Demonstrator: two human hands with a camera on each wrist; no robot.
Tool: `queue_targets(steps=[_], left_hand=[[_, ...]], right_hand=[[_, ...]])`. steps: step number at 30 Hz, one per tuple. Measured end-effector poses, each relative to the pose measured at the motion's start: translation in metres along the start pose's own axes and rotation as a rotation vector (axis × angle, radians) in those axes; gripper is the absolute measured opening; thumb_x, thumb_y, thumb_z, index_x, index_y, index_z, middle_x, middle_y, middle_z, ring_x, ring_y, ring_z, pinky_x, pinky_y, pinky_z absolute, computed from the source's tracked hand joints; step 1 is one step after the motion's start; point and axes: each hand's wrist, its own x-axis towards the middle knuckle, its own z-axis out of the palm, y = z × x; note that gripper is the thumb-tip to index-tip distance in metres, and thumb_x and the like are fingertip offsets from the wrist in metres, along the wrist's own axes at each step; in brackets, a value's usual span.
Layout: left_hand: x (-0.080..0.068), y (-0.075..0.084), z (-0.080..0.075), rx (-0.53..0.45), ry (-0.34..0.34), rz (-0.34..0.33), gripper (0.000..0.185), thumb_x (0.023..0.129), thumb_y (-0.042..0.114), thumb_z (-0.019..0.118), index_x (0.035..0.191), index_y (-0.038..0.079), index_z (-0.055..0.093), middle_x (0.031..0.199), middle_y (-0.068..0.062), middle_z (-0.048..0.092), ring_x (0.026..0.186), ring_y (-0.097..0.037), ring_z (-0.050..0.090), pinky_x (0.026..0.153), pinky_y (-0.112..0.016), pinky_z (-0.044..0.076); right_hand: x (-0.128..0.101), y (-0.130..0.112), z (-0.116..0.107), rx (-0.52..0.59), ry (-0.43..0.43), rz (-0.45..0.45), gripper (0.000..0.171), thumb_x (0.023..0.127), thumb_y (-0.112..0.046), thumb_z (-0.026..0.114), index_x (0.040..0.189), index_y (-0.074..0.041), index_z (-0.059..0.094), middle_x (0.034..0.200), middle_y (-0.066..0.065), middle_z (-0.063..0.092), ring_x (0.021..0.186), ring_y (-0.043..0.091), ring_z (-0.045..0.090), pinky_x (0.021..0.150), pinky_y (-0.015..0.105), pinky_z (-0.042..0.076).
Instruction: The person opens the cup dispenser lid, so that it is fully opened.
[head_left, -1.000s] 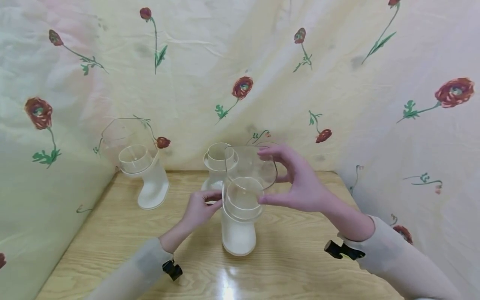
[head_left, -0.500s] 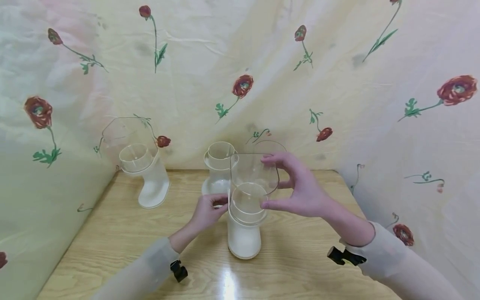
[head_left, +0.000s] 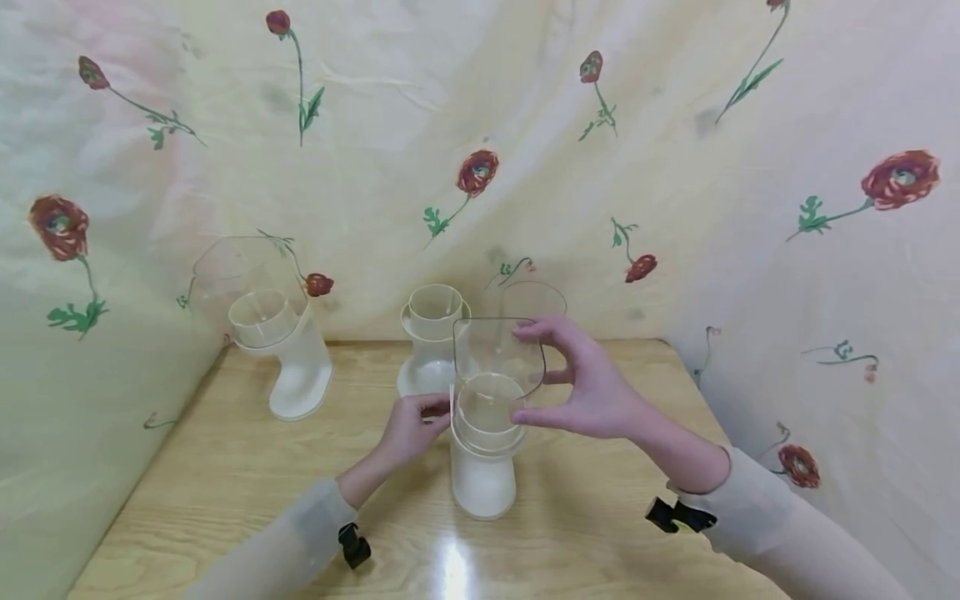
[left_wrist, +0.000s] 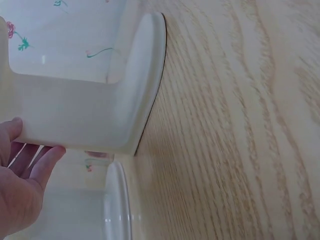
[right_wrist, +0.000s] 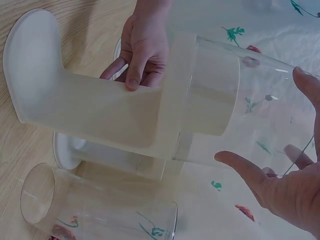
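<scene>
A white boot-shaped stand [head_left: 483, 487] with a round collar stands upright at the table's middle. A clear, wide tube [right_wrist: 270, 100] sits over the stand's inner ring, its lower end at the collar. My right hand [head_left: 588, 379] grips the tube near its upper part, thumb on the near side and fingers on the far side. With thumb and fingertips, my left hand [head_left: 408, 427] pinches the edge of the stand's upright below the collar; the left wrist view shows this edge held from the side.
Behind stands a similar white stand [head_left: 432, 375], close to the left hand. Another clear tube [right_wrist: 100, 205] stands on the table at the back. A third stand [head_left: 303, 383] at the far left carries its own tube [head_left: 243, 271]. Flowered cloth [head_left: 390, 183] hangs behind the wooden table [head_left: 600, 517].
The tube has come down slightly over the ring, the right hand moving down with it. The stand has shifted a little toward me, the left hand still holding its edge.
</scene>
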Motion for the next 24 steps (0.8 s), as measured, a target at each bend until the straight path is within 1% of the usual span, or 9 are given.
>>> queue_targets(steps=[2,5,9,11,14,16,20,22,24], left_hand=[[0.001,-0.001,-0.001,0.004,-0.001,0.0,0.019,0.095,-0.004,0.073,0.114,-0.008,0.077,0.109,-0.024,0.079,0.099,-0.037,0.078,0.088,-0.032,0.068],[0.001,-0.002,-0.003,0.013,-0.005,-0.001,0.02,0.096,-0.004,0.073,0.114,-0.007,0.077,0.109,-0.024,0.079,0.1,-0.036,0.078,0.088,-0.031,0.068],[0.003,-0.001,-0.005,0.009,-0.025,-0.005,0.02,0.096,-0.003,0.073,0.115,-0.007,0.076,0.111,-0.024,0.079,0.102,-0.035,0.077,0.089,-0.029,0.067],[0.006,0.0,-0.007,-0.007,-0.047,0.004,0.019,0.096,-0.004,0.072,0.115,-0.008,0.076,0.111,-0.025,0.078,0.104,-0.037,0.077,0.089,-0.029,0.067],[0.008,0.001,-0.01,-0.055,-0.081,0.01,0.023,0.095,-0.006,0.071,0.117,-0.011,0.073,0.114,-0.029,0.076,0.109,-0.042,0.075,0.093,-0.03,0.066],[0.009,0.002,-0.012,-0.083,-0.099,0.015,0.025,0.095,-0.008,0.069,0.119,-0.013,0.071,0.116,-0.031,0.074,0.112,-0.045,0.074,0.095,-0.031,0.066],[0.01,0.002,-0.012,-0.092,-0.129,0.022,0.027,0.096,-0.008,0.067,0.123,-0.013,0.069,0.117,-0.031,0.073,0.114,-0.046,0.073,0.095,-0.03,0.065],[0.011,0.0,-0.011,-0.094,-0.14,0.029,0.028,0.097,-0.007,0.066,0.123,-0.013,0.069,0.116,-0.031,0.074,0.113,-0.045,0.073,0.095,-0.03,0.066],[0.01,-0.001,-0.011,-0.092,-0.143,0.041,0.028,0.097,-0.007,0.066,0.124,-0.014,0.069,0.115,-0.032,0.074,0.111,-0.044,0.073,0.094,-0.03,0.066]], right_hand=[[0.001,0.001,0.001,0.004,-0.001,-0.002,0.086,0.068,-0.012,0.102,0.141,-0.009,0.057,0.153,0.01,0.055,0.136,0.037,0.057,0.085,0.043,0.069],[0.002,0.002,0.001,-0.004,-0.004,0.0,0.087,0.069,-0.013,0.101,0.142,-0.008,0.056,0.155,0.01,0.054,0.137,0.035,0.057,0.085,0.044,0.069],[0.004,0.001,0.0,-0.033,-0.017,0.004,0.087,0.071,-0.014,0.1,0.145,-0.005,0.054,0.157,0.011,0.051,0.139,0.034,0.055,0.086,0.042,0.069],[0.005,-0.001,-0.001,-0.052,-0.025,0.01,0.087,0.073,-0.014,0.099,0.147,-0.006,0.053,0.161,0.011,0.047,0.142,0.035,0.053,0.088,0.045,0.068],[0.008,-0.007,-0.003,-0.089,-0.028,0.015,0.084,0.074,-0.018,0.098,0.146,-0.013,0.055,0.164,0.009,0.042,0.146,0.036,0.05,0.093,0.054,0.066],[0.01,-0.012,-0.002,-0.125,-0.025,0.016,0.081,0.075,-0.024,0.098,0.145,-0.018,0.057,0.165,0.007,0.041,0.147,0.036,0.049,0.094,0.056,0.065],[0.012,-0.017,0.005,-0.17,0.001,0.01,0.078,0.074,-0.032,0.099,0.141,-0.022,0.06,0.161,0.006,0.044,0.145,0.035,0.051,0.093,0.052,0.067],[0.012,-0.016,0.006,-0.166,0.006,0.004,0.077,0.074,-0.03,0.099,0.14,-0.021,0.061,0.16,0.006,0.044,0.144,0.033,0.052,0.093,0.049,0.067],[0.012,-0.012,0.006,-0.135,-0.004,-0.009,0.076,0.074,-0.023,0.099,0.14,-0.017,0.061,0.161,0.007,0.043,0.145,0.033,0.052,0.095,0.049,0.066]])
